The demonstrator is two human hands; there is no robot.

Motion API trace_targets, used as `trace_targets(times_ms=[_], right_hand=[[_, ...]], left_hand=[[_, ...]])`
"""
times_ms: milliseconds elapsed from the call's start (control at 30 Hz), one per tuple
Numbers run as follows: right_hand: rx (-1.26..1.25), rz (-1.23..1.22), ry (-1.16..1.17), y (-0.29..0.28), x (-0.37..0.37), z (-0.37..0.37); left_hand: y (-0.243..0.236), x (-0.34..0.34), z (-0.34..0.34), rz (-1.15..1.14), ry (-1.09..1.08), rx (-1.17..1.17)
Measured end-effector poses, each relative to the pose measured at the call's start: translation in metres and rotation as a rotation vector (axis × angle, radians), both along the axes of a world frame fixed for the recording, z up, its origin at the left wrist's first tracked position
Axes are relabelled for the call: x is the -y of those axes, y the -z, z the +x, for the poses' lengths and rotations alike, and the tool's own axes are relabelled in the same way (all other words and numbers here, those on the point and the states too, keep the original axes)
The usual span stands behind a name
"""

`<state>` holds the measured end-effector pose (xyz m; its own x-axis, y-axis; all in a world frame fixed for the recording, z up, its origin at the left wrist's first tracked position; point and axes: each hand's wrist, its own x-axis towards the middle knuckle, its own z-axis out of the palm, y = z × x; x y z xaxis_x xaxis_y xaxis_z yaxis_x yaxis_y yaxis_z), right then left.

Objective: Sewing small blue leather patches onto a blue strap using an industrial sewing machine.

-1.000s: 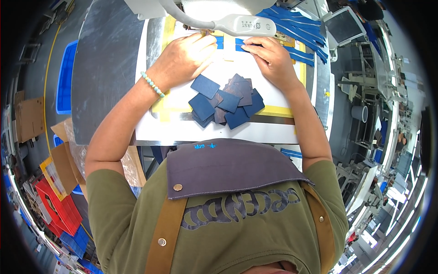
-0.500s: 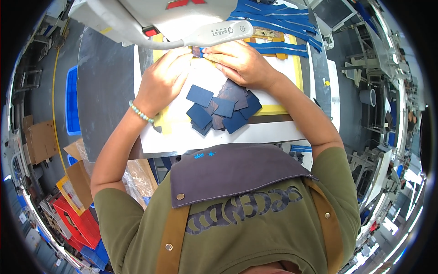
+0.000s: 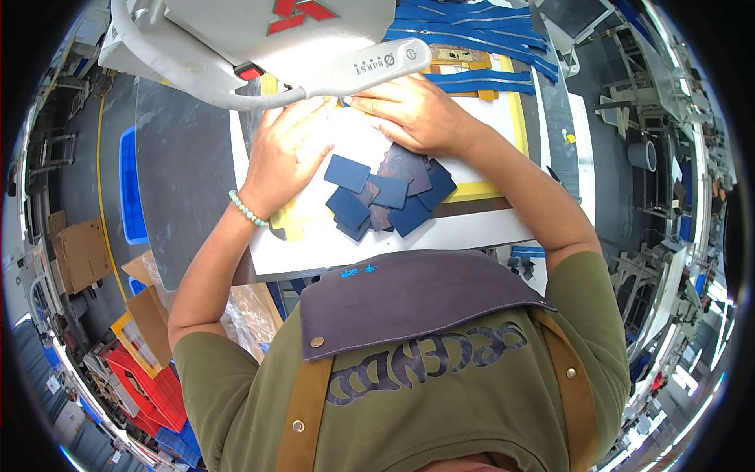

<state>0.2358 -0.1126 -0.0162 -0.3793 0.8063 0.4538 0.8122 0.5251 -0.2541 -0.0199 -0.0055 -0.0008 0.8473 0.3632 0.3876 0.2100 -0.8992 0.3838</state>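
At the lit spot under the machine head, my left hand (image 3: 289,149) and my right hand (image 3: 414,110) meet with fingertips together. They pinch a small blue piece (image 3: 344,103) from both sides, mostly hidden by the fingers and the lamp. The left fingertips are partly covered by the lamp's cable. Just below my hands, on the white work surface (image 3: 314,253), lies a loose pile of dark blue and brownish rectangular patches (image 3: 387,190). A beaded bracelet (image 3: 246,208) circles my left wrist.
A pale sewing machine head (image 3: 275,39) with a white lamp (image 3: 366,69) overhangs my hands. Blue zipper strips (image 3: 472,35) lie at the back right. Yellow tape (image 3: 472,191) edges the work area. A blue bin (image 3: 134,185), cardboard boxes (image 3: 82,256) and a red crate (image 3: 145,385) stand left.
The view has shifted, so the machine head sits lower and covers more of the fingertips. The small piece is less visible. Both hands stay close together; the patch pile looks unchanged.
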Motion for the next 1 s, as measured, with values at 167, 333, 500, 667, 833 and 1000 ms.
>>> trace_targets(times_ms=[167,333,500,667,833,1000], right_hand=[[-0.045,-0.044,-0.001,-0.006,-0.003,-0.001],[-0.109,-0.082,-0.005,-0.004,-0.008,-0.004],[-0.104,0.014,0.024,-0.004,-0.004,-0.005],[-0.161,0.144,0.115,-0.008,-0.001,0.000],[-0.066,0.192,0.101,-0.022,0.001,0.014],[-0.105,0.063,0.201,-0.023,0.004,0.027]], left_hand=[[0.005,-0.003,-0.001,-0.021,0.055,-0.039],[0.005,-0.003,0.001,-0.020,0.066,-0.075],[0.002,0.001,0.005,0.056,0.066,-0.035],[0.002,0.003,0.006,0.064,0.043,-0.008],[0.005,0.001,-0.001,-0.046,-0.012,-0.003],[0.006,0.001,-0.002,-0.020,-0.047,0.034]])
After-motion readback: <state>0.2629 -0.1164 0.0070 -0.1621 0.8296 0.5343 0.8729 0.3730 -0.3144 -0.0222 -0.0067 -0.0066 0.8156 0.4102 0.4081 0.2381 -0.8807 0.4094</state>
